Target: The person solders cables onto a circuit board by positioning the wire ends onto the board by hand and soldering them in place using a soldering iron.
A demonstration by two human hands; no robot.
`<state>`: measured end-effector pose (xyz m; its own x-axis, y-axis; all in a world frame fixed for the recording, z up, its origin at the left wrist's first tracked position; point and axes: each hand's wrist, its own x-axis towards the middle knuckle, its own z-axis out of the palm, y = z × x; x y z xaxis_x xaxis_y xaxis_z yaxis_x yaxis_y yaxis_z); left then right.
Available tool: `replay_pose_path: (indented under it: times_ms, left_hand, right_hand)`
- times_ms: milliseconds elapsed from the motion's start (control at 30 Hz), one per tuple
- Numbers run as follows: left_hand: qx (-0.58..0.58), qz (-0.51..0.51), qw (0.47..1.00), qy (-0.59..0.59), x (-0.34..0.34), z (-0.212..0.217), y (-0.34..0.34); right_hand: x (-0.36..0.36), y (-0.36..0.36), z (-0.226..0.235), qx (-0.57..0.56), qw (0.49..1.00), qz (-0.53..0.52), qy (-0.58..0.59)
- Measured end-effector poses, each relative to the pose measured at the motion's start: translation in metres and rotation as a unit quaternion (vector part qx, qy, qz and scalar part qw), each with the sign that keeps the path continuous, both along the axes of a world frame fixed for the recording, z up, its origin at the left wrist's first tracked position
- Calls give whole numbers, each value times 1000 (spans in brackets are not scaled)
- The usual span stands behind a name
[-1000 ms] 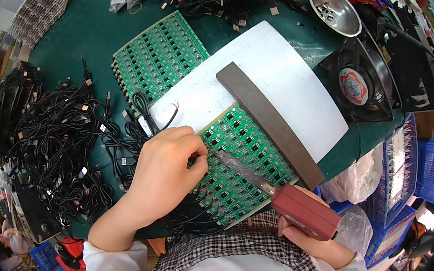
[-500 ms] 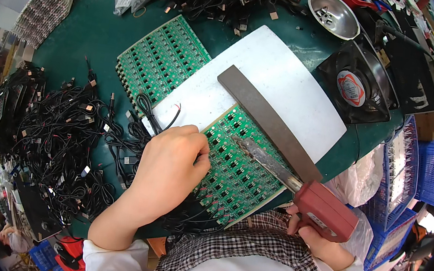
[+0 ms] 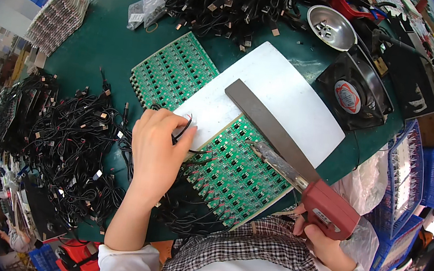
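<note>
Left hand (image 3: 158, 147) has slid left, pinching a thin black wire (image 3: 184, 131) over the near green circuit board (image 3: 233, 176) — right hand (image 3: 324, 240), clamped round the red soldering gun (image 3: 323, 204), has pulled right, tip lifted off.

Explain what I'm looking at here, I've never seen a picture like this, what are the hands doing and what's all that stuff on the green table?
This is a wide fisheye view from a camera worn on a person's head, looking down at their own two bare hands; no machine is involved. The left hand pinches thin black wires over a green circuit board panel. The right hand has its grip on a red-handled soldering gun, its metal tip above that panel. A white board lies underneath, with a flat grey bar on it. On the green table are a second green panel, heaps of black cables, a small black fan and a metal bowl.
</note>
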<state>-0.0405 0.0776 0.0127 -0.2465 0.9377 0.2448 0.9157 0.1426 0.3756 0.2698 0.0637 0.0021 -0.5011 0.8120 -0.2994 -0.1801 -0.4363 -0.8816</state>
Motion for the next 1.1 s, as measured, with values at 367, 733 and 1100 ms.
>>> replay_pose_path:
  times_ms: [367, 733, 1100]
  left_hand:
    - [79, -251, 961, 83, 15, -7, -25]
    - [34, -260, 932, 251, 25, -7, -31]
    - [31, -265, 927, 262, 26, -6, -34]
  right_hand:
    - [1, -2, 0, 7, 998, 44, -55]
    - [-14, 1, 3, -9, 996, 54, -69]
    - [-13, 4, -2, 36, 989, 90, -115]
